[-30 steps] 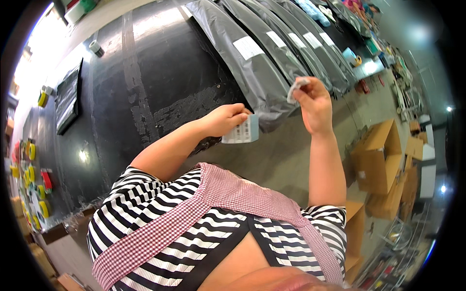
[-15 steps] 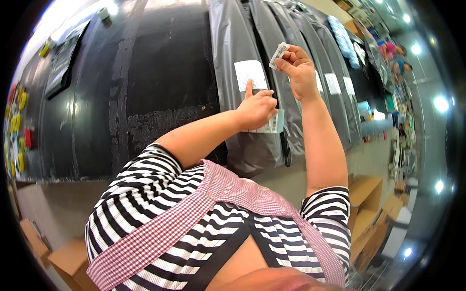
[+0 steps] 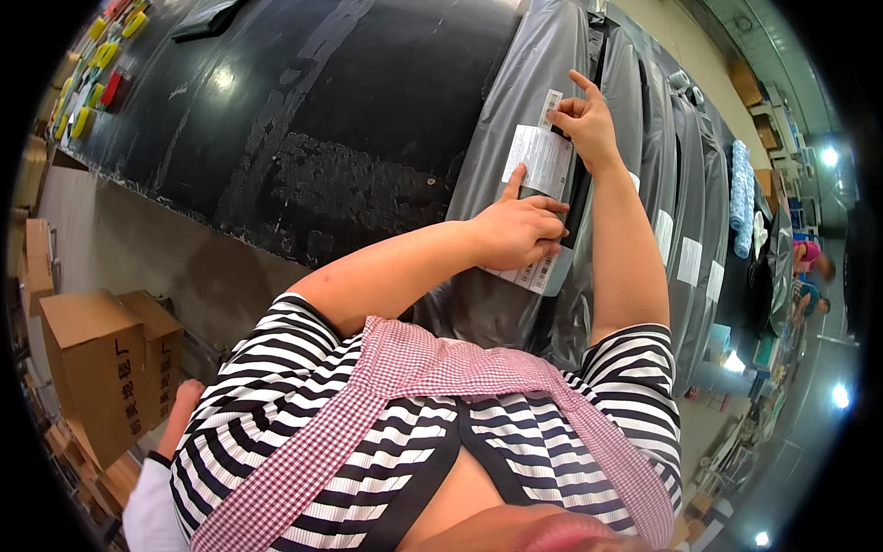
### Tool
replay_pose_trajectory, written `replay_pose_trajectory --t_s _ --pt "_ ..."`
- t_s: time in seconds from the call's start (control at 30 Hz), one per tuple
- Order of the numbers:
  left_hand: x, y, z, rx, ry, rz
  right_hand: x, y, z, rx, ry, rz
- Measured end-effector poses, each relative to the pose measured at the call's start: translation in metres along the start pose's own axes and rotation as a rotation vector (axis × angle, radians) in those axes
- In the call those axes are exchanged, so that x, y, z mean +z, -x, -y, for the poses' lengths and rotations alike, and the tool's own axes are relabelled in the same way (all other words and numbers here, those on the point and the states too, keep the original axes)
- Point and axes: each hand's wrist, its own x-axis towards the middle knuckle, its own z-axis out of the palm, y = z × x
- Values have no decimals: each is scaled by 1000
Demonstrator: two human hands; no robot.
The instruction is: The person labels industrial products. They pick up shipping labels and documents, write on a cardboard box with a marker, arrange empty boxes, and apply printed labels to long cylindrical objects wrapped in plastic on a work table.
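My right hand (image 3: 589,129) pinches a narrow white barcode label (image 3: 550,108) between thumb and fingers, its index finger raised. The label sits at the upper edge of a larger white printed label (image 3: 539,156) on a grey plastic-wrapped package (image 3: 492,138). My left hand (image 3: 520,228) is open over the same package, its index fingertip on the lower left of the large label. Below its palm lies a sheet of barcode labels (image 3: 529,272), partly covered by the hand; whether the hand presses on it I cannot tell.
More grey wrapped packages (image 3: 685,175) with white labels lie side by side to the right. A worn black tabletop (image 3: 368,110) spreads left, with yellow tape rolls (image 3: 101,57) at its far left. Cardboard boxes (image 3: 97,359) and another person's arm (image 3: 179,419) are at lower left.
My right hand has brought the barcode label down onto the upper edge of the large label. The view has turned, bringing the boxes and another person's arm into sight at lower left.
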Motion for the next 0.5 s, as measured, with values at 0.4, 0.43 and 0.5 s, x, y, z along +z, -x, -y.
replay_pose_trajectory --t_s 0.4,0.43,0.5 --pt "1 -2 -7 -16 -5 -23 -4 -1 -9 -51 -15 11" --pt "1 -2 -7 -17 -4 -25 -4 0 -9 -64 -15 11" --pt "0 -2 -8 -15 0 -27 -3 1 -11 -90 -14 10"
